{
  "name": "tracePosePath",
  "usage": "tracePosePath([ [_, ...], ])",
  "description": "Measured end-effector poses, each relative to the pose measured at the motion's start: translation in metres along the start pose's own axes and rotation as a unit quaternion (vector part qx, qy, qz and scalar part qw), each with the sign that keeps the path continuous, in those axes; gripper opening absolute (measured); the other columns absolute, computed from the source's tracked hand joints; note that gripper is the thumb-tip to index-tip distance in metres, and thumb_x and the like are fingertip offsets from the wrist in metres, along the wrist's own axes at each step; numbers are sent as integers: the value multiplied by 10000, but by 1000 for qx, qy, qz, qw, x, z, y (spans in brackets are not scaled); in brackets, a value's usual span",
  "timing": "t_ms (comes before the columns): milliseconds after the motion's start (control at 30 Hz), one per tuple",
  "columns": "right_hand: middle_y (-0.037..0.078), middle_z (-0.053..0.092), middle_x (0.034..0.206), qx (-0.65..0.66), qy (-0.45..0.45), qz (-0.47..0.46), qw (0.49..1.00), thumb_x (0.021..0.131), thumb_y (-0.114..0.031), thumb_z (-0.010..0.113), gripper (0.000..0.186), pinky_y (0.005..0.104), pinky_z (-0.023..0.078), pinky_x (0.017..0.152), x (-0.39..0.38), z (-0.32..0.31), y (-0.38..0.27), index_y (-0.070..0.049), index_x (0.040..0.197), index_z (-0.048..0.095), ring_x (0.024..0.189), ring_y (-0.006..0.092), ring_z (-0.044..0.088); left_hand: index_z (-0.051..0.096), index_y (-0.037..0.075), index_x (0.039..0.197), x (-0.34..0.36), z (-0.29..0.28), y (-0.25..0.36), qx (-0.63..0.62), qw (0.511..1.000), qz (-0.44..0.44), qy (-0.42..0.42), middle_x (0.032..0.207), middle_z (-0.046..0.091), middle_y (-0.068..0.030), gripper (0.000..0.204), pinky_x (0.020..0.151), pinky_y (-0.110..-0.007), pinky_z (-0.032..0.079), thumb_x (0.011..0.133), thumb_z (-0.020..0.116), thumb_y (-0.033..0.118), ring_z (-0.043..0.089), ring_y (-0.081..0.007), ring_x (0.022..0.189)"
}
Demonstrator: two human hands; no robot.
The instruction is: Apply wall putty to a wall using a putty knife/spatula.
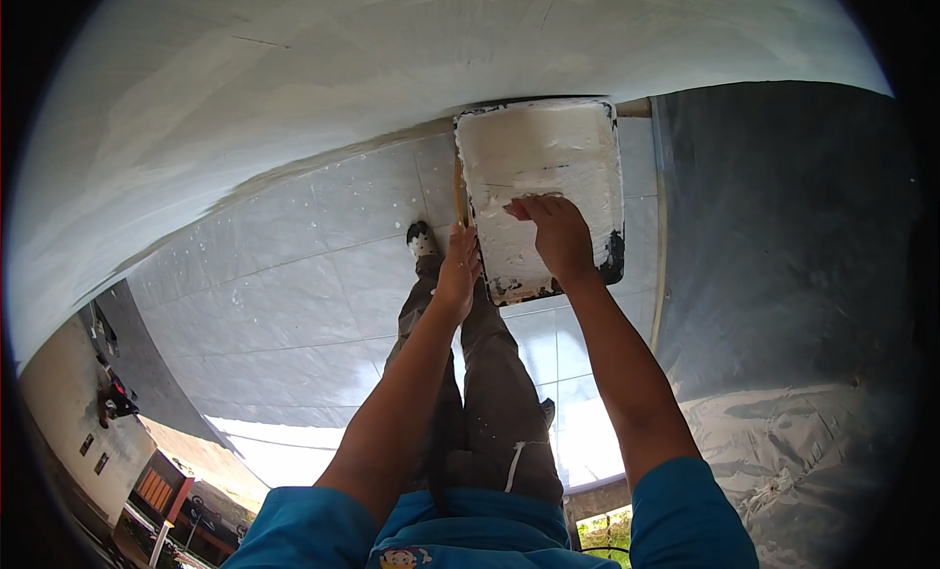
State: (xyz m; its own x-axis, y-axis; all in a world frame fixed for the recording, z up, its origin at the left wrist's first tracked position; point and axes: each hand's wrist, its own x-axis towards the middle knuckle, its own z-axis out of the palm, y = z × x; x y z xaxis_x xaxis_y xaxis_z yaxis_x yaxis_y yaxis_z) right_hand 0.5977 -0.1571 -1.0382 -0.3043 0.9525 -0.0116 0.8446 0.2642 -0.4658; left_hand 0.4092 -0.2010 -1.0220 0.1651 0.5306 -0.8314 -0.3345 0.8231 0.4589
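A shallow black-rimmed rectangular tray is ahead of me, coated with a thick white paste. My left hand is at the tray's near left side, its fingers closed around the lower end of a narrow yellow strip that runs along the tray's edge. What this strip belongs to cannot be made out. Over the middle of the tray, my right hand has its fingers bent together and pointing left, close to a ridge in the paste. Anything held in those fingers is hidden.
A pale, smeared wall curves across the top, close beyond the tray. White spots dot the grey tiled floor. A dark panel or sheet stands at right, with crumpled plastic sheeting below. My shoe shows left of the tray.
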Motion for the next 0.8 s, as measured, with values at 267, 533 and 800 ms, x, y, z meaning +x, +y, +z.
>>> tracePosePath([
  [267,135,656,1205,-39,-57,65,995,844,-28,560,423,408,518,897,-13,16,-38,-76,1261,611,1049,320,633,129,-10,1561,3,-4,-3,-20,1000,4,-15,1640,154,-165,1017,1206,-444,74,929,219,782,128,-279,1518],
  [533,218,684,925,201,-28,336,920,859,-99,578,215,465,514,769,15,-9,-16,-39,1048,662,884,411,654,137,-5,1561,0,-5,2,-28,999,-4,-29,1635,158,-173,1036,1207,-454,80,915,215,801,123,-289,1518],
  [800,239,682,876,249,-8,332,910,825,-136,592,189,462,502,758,18,20,6,3,926,671,871,432,647,131,-10,1560,-3,-6,5,-18,999,-3,-30,1636,156,-174,1052,1208,-457,83,908,224,810,116,-296,1520],
])
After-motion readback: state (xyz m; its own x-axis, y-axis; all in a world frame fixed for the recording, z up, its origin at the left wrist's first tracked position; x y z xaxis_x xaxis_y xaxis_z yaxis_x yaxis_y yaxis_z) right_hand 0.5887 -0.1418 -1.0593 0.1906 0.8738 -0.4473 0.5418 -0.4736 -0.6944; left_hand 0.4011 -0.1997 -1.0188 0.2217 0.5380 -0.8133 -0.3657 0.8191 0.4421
